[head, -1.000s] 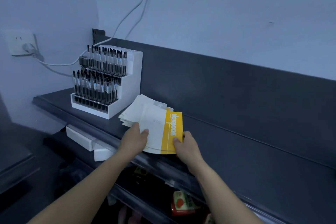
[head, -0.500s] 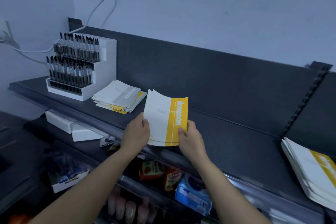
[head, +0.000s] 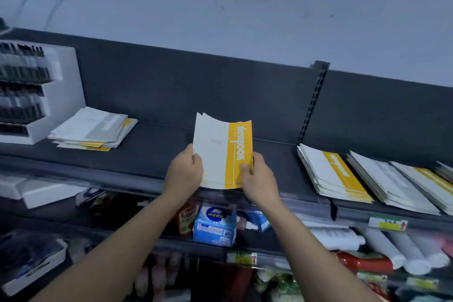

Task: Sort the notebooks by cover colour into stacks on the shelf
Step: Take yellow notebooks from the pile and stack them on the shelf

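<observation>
Above the dark shelf [head: 152, 154], both hands grip curling yellow-banded notebooks [head: 221, 152].

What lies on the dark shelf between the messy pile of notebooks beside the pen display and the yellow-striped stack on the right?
In the head view, only bare dark shelf; both hands hold yellow-striped notebooks above that stretch.

A pale blue-white wall [head: 245, 2] fills the top. Under it stands a dark grey back panel [head: 171, 86] with a slotted post [head: 312, 103]. The dark shelf [head: 152, 144] runs across (the light is dim and bluish). A lower shelf [head: 183, 244] holds packs and bottles.
</observation>
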A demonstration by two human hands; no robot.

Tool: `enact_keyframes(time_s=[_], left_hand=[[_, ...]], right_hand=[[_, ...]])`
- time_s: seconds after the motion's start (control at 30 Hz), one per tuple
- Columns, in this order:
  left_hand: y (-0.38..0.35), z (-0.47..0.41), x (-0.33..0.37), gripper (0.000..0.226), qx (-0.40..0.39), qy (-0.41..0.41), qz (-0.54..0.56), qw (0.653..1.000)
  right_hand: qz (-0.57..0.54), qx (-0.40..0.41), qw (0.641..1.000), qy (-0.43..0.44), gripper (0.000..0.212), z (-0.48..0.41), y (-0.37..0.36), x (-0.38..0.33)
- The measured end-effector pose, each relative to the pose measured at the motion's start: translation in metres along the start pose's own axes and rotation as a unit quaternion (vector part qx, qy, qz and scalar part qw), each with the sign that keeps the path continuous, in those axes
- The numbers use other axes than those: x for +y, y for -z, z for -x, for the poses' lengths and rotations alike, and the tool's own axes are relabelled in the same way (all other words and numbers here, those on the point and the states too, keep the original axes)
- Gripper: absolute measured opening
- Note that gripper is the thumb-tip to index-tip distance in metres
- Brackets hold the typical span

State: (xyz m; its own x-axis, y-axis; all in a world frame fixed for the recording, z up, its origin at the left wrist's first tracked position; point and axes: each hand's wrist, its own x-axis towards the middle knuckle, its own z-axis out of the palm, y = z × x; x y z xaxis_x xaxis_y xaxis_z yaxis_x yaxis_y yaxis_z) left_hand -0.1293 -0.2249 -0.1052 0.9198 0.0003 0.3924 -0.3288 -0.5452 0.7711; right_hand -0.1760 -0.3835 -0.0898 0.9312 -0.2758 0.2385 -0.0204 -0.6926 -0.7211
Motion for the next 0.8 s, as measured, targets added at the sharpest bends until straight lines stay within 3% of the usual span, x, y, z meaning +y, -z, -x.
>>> enact_keyframes(time_s=[0.33,0.57,0.8], left_hand=[[-0.078,0.022,0.070,0.024,-0.063,-0.005,0.017,0.998],[-0.145,0.041,0.126,0.024,-0.077,0.002,0.039,0.996],[-0.209,0.055,0.190,0.024,-0.127,-0.006,0.055,0.990]], right_hand=[[0.020,0.048,0.998,-0.034,0.022,0.018,0.086,0.061],[0.045,0.060,0.996,-0.046,0.035,0.022,0.158,0.112],[0.046,0.093,0.992,-0.068,0.018,0.015,0.224,0.173]])
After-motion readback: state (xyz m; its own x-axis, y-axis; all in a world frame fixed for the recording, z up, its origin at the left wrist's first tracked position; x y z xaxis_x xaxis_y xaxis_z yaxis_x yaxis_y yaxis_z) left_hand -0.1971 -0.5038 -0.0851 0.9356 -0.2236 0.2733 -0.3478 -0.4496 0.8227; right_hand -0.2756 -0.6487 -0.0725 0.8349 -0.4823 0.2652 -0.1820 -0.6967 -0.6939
